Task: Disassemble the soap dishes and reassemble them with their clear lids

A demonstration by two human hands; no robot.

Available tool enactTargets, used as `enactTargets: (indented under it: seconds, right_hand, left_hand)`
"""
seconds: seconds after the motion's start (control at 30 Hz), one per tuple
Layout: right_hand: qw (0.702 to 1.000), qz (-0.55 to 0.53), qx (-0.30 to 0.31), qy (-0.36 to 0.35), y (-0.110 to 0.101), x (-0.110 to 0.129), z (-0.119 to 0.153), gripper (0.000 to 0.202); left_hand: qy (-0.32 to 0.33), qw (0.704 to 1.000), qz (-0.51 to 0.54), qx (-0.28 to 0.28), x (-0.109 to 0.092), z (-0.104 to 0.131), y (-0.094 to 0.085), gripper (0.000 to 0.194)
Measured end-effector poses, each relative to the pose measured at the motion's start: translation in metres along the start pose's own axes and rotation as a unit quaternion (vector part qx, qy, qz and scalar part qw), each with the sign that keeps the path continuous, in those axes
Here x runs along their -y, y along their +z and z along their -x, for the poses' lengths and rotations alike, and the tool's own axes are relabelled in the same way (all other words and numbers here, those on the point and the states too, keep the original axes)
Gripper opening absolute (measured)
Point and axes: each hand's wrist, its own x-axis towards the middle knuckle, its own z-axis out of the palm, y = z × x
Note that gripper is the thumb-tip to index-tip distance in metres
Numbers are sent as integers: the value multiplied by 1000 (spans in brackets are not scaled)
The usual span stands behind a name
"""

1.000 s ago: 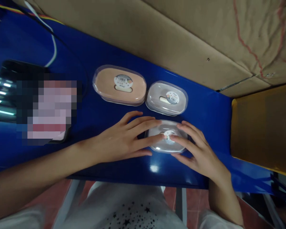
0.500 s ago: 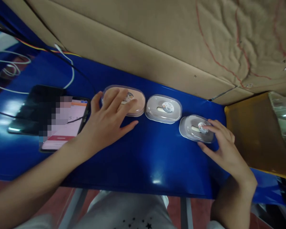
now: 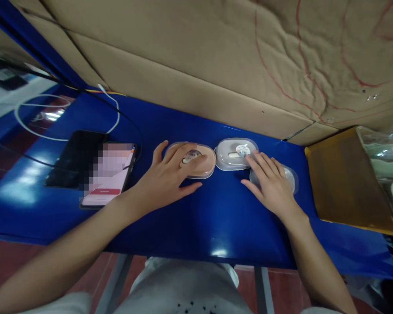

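Observation:
Three oval, clear-lidded containers stand in a row on the blue table (image 3: 196, 231). My left hand (image 3: 170, 174) lies spread over the pinkish container (image 3: 206, 165), its fingers across the lid and round label. The middle container (image 3: 222, 155) is greyish white, with a round label and a small pale stick shape on top. My right hand (image 3: 270, 181), fingers apart, is over the third container (image 3: 291, 179) and hides most of it. Its fingertips reach the right edge of the middle container; whether they touch it I cannot tell.
On the left lie a phone with a lit screen (image 3: 101, 187) and a dark device (image 3: 74, 161), with a black cable and a white cable (image 3: 118, 113) near them. A cardboard panel (image 3: 183, 87) rises behind. At right stands a brown box (image 3: 340, 179) with clear plastic items.
My right hand has shifted left from the third container's right end to lie across it, towards the middle one. My left hand stays on the pinkish container. The camera view has shifted.

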Motion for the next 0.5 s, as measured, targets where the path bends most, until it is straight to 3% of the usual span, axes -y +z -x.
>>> enactTargets:
  seconds: [0.17,0.33,0.5]
  right_hand:
    - [997,-65,-19,-21,-8,-4,13,53]
    - [990,-127,-24,-49,-22,-1,28,33]
    - [990,-129,-7,-62,-22,7,34,56]
  left_hand:
    - [8,1000,5,20,3,2,-1,50]
    - [44,997,27,56,1,10,-16,47]
    - [57,989,74,112,3,14,-24,51]
